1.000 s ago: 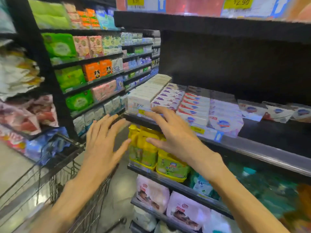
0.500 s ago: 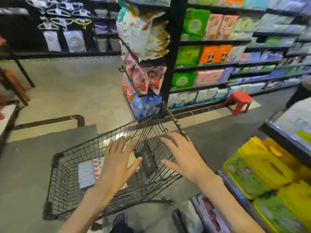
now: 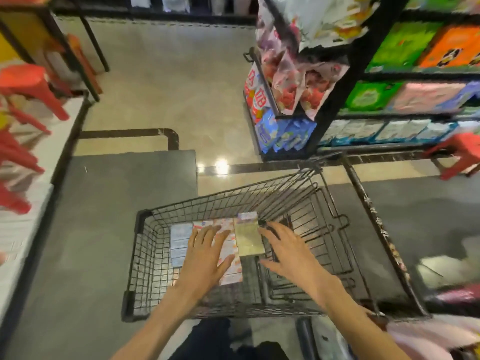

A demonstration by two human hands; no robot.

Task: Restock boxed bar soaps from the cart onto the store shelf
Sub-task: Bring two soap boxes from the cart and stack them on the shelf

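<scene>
Both hands reach down into a black wire shopping cart (image 3: 145, 255), seen from above. Left hand (image 3: 205, 258), fingers spread and straight, lies over the boxed bar soaps (image 3: 228, 245) packed in rows on the cart floor (whether it touches them is unclear). Right hand (image 3: 291, 253), also spread flat and holding nothing, hovers just right of one greenish soap box (image 3: 248, 239) lying atop the rows. Beyond the cart stand store shelves (image 3: 363, 61) of colourful packets, with a red stool (image 3: 459, 157) at far right.

Beige tiled floor (image 3: 168, 81), grey mat (image 3: 104, 216), red stools (image 3: 28, 84).
</scene>
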